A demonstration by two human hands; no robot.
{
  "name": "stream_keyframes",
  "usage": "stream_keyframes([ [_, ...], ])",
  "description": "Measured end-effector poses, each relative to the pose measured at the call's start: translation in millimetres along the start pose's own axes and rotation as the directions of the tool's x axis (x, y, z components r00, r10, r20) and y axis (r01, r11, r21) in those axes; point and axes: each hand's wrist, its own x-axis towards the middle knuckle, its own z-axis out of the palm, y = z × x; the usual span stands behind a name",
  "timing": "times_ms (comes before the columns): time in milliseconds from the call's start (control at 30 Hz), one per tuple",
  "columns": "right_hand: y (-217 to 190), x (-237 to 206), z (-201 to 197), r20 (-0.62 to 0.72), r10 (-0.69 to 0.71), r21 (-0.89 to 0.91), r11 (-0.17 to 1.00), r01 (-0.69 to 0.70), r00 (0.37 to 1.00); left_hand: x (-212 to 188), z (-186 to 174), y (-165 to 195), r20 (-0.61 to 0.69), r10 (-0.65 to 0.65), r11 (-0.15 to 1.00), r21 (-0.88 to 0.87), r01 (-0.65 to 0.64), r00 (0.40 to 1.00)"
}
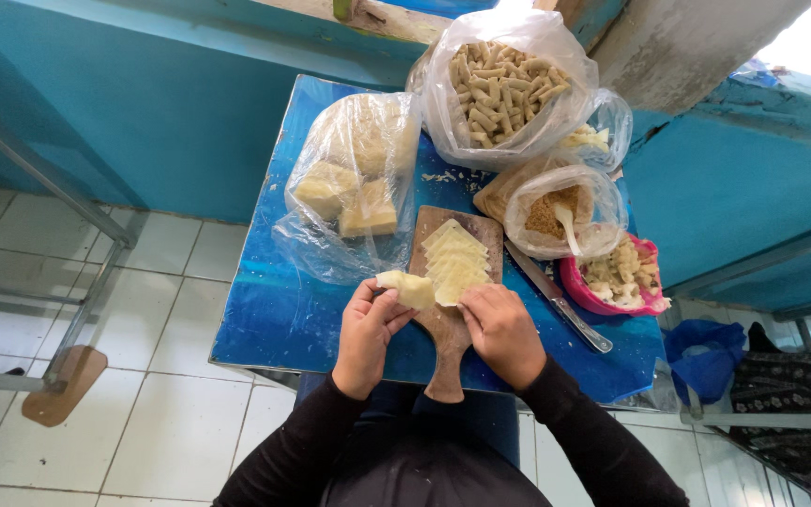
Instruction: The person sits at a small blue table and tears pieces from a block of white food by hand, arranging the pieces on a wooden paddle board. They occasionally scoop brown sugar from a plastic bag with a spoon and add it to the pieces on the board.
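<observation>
Two hands (368, 330) (502, 330) on one dough sheet (407, 287)

Board (448, 324) sits frame centre on table (274, 319), slices (456, 261) on it. Knife (556, 297) right of board. Bags (509, 84) upper frame.

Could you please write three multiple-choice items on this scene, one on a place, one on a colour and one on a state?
1. Where does the knife lie?
A. right of the wooden board
B. inside a bag
C. on the floor

2. What colour is the table?
A. red
B. blue
C. white

3. What does the left hand hold?
A. a spoon
B. nothing
C. a pale dough piece

Answers: 1 A, the knife rests on the table beside the board. 2 B, its top is blue. 3 C, fingers pinch the piece.
</observation>
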Motion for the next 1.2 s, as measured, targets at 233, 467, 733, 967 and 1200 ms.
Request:
stream_keyframes([
  [233, -3, 3, -9, -0.026, 0.057, 0.066, 0.996, -0.055, 0.998, -3, -1, -9, 0.043, 0.062, 0.996, 0.064, -0.065, 0.997],
  [467, -26, -2, -8, -0.143, 0.154, 0.312, 0.945, -0.103, 0.978, -19, 13, -16, 0.181, 0.172, 0.925, 0.307, -0.222, 0.968],
  [733, -15, -14, 9, 0.076, 0.358, 0.674, 0.67, -0.313, 0.931, -41, 48, 15, 0.242, 0.281, 0.647, 0.667, -0.369, 0.929],
  [967, 2, -25, 18, 0.319, 0.398, 0.805, 0.366, -0.468, 0.86, -39, 56, 18, 0.145, 0.287, 0.529, 0.8, -0.283, 0.947],
  [1200, 8, -34, 29, 0.277, 0.451, 0.822, 0.346, -0.452, 0.848, -39, 51, 10, 0.291, 0.45, 0.382, 0.792, -0.477, 0.844],
])
